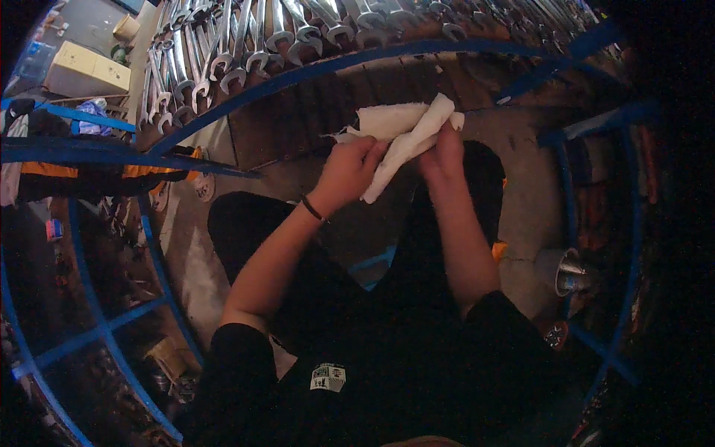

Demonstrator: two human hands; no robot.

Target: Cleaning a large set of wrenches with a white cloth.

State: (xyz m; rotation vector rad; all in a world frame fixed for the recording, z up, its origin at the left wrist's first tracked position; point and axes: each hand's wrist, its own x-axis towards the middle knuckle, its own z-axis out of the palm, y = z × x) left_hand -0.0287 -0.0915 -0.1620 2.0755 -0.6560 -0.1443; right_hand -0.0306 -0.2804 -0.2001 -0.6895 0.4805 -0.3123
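Note:
Between both hands, above my knees, is a white cloth (408,149), folded over and bunched along a slanting strip. My left hand (347,170), with a dark band at its wrist, closes on the cloth's near left part. My right hand (445,155) grips its right end, fingers partly covered by the fabric. Whether anything is wrapped inside the cloth cannot be made out. Beyond the hands, many metal wrenches (257,56) lie in rows on a rack, their open jaws toward me.
A blue metal frame bar (350,59) runs along the rack's near edge. Blue-framed shelves (104,328) stand close on the left, and another blue frame (633,223) on the right. A metal bucket (570,272) sits at the right. A cream box (88,71) is at the far left.

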